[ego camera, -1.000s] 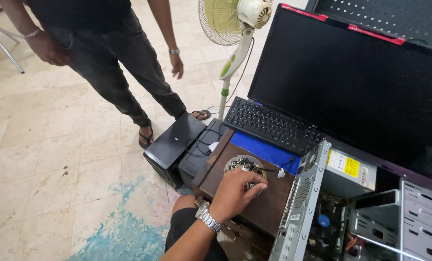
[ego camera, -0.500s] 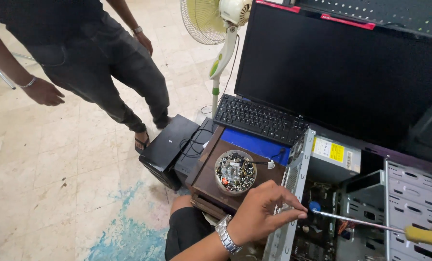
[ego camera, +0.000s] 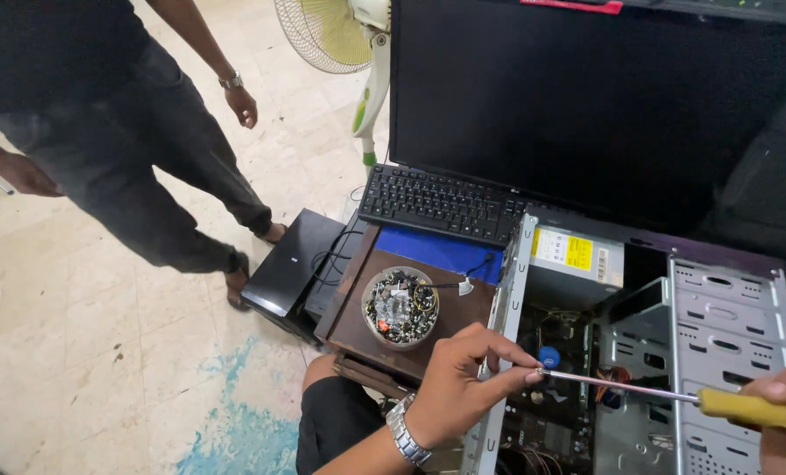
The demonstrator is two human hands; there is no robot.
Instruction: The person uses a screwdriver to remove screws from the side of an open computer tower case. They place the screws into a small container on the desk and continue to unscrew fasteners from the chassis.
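My right hand (ego camera: 784,413) grips the yellow handle of the screwdriver (ego camera: 665,393). Its long axis runs nearly level, right to left, over the open case (ego camera: 701,325), tip pointing left. My left hand (ego camera: 463,387) pinches that tip, fingers closed on the shaft end, just right of the screw bowl (ego camera: 400,306).

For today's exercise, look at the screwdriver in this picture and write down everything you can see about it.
The screwdriver has a yellow handle, probably plastic, and a long thin silvery metal shaft. It lies almost level, tip pointing left, above the open computer case. The right hand grips the handle at the picture's edge, so its end is hidden. The left hand pinches the tip between fingertips, hiding the tip's shape. Nothing else touches it.
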